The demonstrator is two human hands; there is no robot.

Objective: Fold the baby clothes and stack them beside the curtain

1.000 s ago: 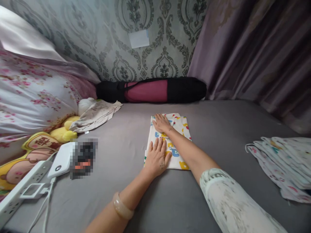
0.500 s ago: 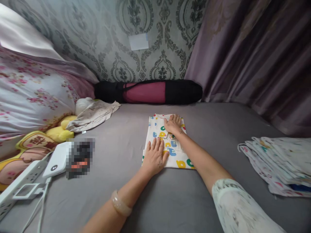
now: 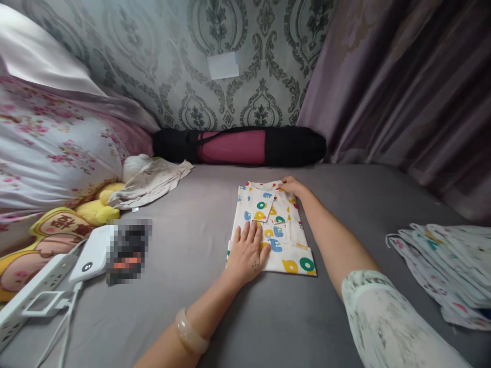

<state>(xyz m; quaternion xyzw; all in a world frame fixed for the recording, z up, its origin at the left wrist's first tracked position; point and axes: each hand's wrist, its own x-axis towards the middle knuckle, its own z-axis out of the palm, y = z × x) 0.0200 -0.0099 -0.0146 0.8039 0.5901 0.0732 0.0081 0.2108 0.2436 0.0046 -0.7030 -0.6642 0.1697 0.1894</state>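
A white child's shirt with coloured letter prints lies folded on the grey sheet in front of me. Its neckline points away from me, and the folded lower part forms a band nearest me. My left hand rests flat on its lower left part, fingers stretched out and a little apart. At the far right corner, by the shoulder, my right hand has its fingers bent together over the shirt's edge. The thumb of that hand is mostly hidden.
To the right lies a stack of folded clothes. A black and maroon long bag runs along the wall. At left are a crumpled cloth, yellow plush toy, white power bank, power strip and cables.
My right hand has slid from the shirt's upper middle to its far right corner, with the fingers now bent. My left hand stays flat on the shirt. The view has shifted slightly.
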